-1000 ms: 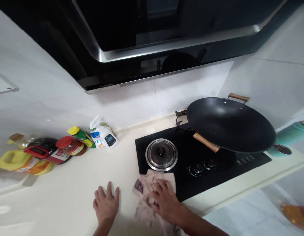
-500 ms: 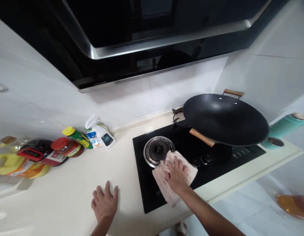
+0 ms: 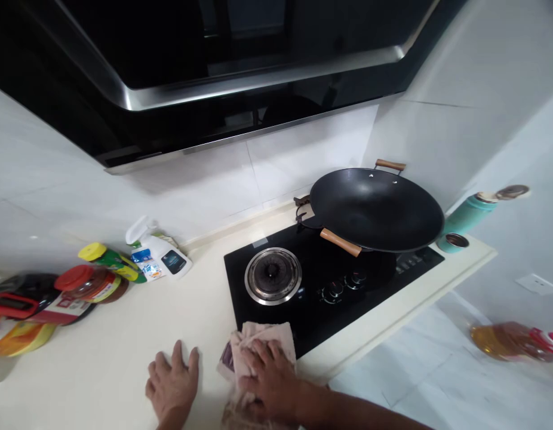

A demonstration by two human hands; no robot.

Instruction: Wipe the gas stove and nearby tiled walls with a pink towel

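Note:
My right hand (image 3: 270, 382) presses a crumpled pinkish cloth (image 3: 264, 334) onto the near left corner of the black glass hob (image 3: 321, 278), where it meets the cream countertop (image 3: 110, 352). My left hand (image 3: 171, 385) lies flat on the countertop just left of the cloth, fingers spread, holding nothing. Beyond the cloth is the round steel burner (image 3: 273, 276), with the hob's knobs (image 3: 341, 286) to its right.
A black wok (image 3: 377, 209) with wooden handles sits on the right burner. A teal flask (image 3: 467, 216) stands at the counter's right end. Jars and bottles (image 3: 86, 280) and a white spray bottle (image 3: 157, 257) line the wall at left. A range hood (image 3: 205, 77) hangs overhead. An oil bottle (image 3: 512, 340) lies on the floor.
My right hand drew the cloth from beside the steel burner back toward me to the hob's near left corner. My left hand stayed flat on the counter. The view shifted.

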